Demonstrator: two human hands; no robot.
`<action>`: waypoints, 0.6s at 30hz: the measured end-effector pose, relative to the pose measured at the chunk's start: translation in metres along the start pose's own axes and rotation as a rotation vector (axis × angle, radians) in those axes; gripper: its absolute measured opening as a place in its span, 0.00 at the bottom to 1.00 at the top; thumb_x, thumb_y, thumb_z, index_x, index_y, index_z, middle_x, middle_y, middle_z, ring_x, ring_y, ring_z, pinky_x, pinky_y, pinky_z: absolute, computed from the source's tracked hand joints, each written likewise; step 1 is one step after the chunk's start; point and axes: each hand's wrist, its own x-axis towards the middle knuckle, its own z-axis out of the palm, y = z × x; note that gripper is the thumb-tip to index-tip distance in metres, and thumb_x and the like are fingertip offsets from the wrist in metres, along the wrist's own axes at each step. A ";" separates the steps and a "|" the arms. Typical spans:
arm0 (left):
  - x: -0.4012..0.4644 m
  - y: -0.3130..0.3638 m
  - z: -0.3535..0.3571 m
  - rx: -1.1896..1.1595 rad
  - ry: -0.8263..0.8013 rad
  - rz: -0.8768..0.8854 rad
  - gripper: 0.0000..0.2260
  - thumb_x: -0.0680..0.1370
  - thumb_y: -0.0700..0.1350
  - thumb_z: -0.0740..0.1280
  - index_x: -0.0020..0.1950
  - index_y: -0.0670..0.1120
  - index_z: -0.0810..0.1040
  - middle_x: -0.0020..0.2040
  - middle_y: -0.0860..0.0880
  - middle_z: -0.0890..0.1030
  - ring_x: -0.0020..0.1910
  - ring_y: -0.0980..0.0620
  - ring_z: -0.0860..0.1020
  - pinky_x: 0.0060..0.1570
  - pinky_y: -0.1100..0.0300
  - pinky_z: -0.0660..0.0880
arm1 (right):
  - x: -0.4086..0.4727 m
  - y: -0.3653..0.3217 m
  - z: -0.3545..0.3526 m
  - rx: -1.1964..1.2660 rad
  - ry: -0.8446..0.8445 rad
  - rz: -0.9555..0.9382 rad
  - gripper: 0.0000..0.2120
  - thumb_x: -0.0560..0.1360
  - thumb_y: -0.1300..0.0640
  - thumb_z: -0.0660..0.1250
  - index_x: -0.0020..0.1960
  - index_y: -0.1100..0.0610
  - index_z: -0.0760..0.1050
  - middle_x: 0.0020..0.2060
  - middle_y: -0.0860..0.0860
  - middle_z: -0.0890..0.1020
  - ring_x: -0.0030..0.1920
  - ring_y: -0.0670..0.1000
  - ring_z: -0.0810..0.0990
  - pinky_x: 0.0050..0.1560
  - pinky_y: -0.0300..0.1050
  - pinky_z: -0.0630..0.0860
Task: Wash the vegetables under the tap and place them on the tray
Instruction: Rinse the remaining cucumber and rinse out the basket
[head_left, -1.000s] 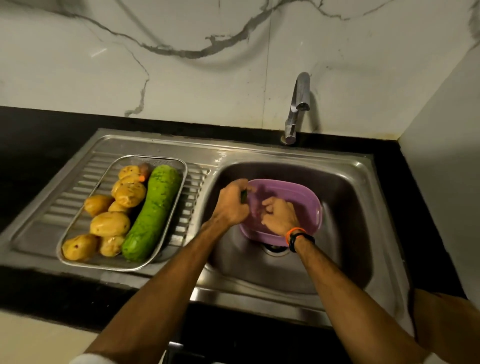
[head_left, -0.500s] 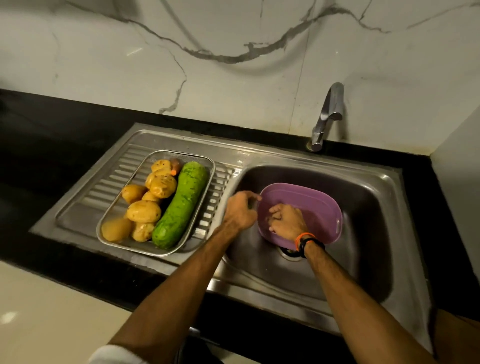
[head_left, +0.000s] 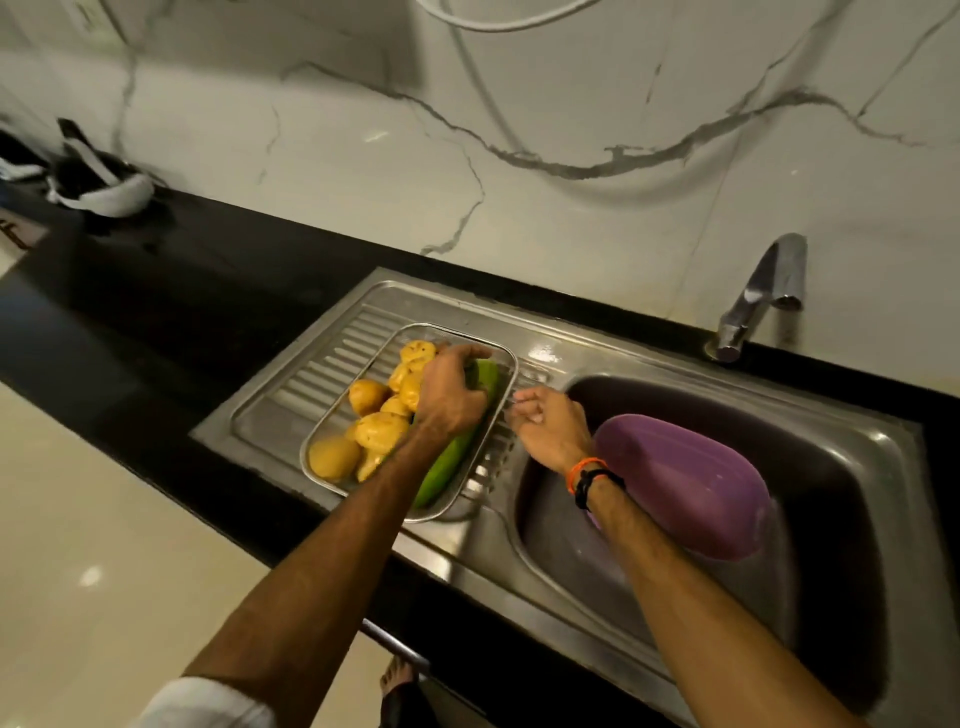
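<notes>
From the left, I see the tray (head_left: 332, 353) on the draining board of the bench, holding the potatoes (head_left: 382, 434) and the long green gourd (head_left: 449, 457). My left hand (head_left: 449, 397) lies over them, fingers curled — whether that grip holds anything I cannot tell. My right hand (head_left: 548, 423) hangs loose and empty beside the tray. Next — I judge — is the purple tub (head_left: 680, 483) in the sink (head_left: 857, 447); the tap (head_left: 758, 291) shows no water.

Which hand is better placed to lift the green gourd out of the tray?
Probably the left hand: its fingers already lie over the green gourd in the tray. The right hand hovers beside the tray, holding nothing.
</notes>
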 end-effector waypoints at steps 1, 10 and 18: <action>0.003 -0.006 -0.004 0.007 0.013 0.003 0.19 0.71 0.35 0.72 0.62 0.44 0.79 0.58 0.48 0.81 0.56 0.55 0.78 0.51 0.73 0.69 | 0.002 -0.004 0.006 0.017 -0.005 -0.001 0.12 0.73 0.59 0.71 0.56 0.57 0.79 0.42 0.47 0.83 0.44 0.45 0.81 0.53 0.35 0.75; 0.019 -0.030 -0.019 0.377 -0.210 0.047 0.39 0.70 0.53 0.78 0.75 0.41 0.67 0.77 0.42 0.63 0.76 0.45 0.61 0.74 0.55 0.58 | 0.006 -0.014 0.021 -0.080 -0.060 -0.058 0.20 0.73 0.57 0.73 0.64 0.56 0.77 0.56 0.53 0.81 0.55 0.48 0.80 0.52 0.34 0.72; 0.023 -0.027 -0.017 0.391 -0.201 0.014 0.41 0.69 0.53 0.78 0.77 0.43 0.64 0.79 0.42 0.59 0.78 0.44 0.58 0.76 0.51 0.57 | 0.009 -0.011 0.015 0.002 -0.032 -0.009 0.17 0.72 0.57 0.74 0.60 0.52 0.79 0.43 0.46 0.81 0.52 0.48 0.81 0.58 0.41 0.77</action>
